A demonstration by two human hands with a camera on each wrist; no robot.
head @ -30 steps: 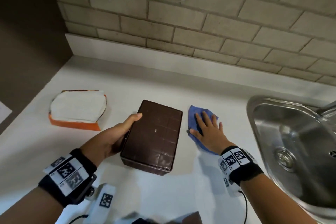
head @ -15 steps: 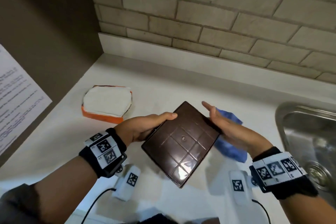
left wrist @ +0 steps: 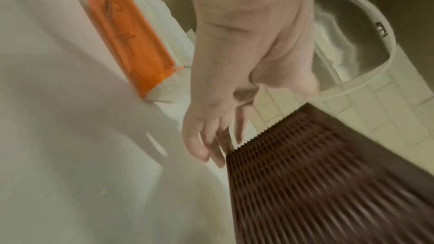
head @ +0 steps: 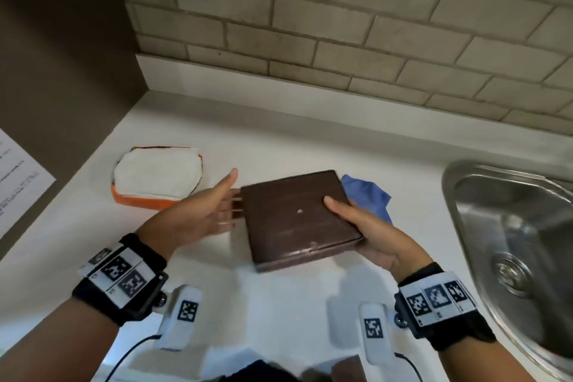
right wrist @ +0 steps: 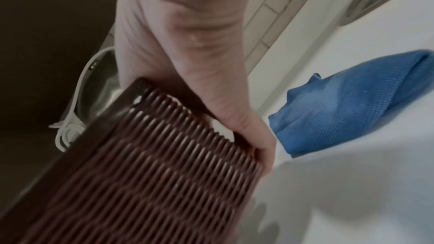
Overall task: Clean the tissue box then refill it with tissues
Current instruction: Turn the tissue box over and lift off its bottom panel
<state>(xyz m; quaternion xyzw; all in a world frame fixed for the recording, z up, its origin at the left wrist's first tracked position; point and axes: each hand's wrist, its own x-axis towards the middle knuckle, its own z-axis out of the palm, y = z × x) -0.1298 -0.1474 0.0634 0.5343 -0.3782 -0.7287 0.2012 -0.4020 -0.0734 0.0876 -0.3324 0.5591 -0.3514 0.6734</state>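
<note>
A dark brown tissue box with woven sides is lifted above the white counter, its flat face up. My right hand grips its right end, thumb on top and fingers underneath. My left hand is open, its straight fingers reaching to the box's left end. A blue cloth lies on the counter behind the box and shows in the right wrist view. An orange pack of white tissues lies to the left, also in the left wrist view.
A steel sink is set into the counter at the right. A tiled wall runs along the back, with a dark wall and a printed paper sheet at the left.
My right hand left the blue cloth and took the box's right end. The box came up off the counter and turned. My left hand let go of its grip and opened.
</note>
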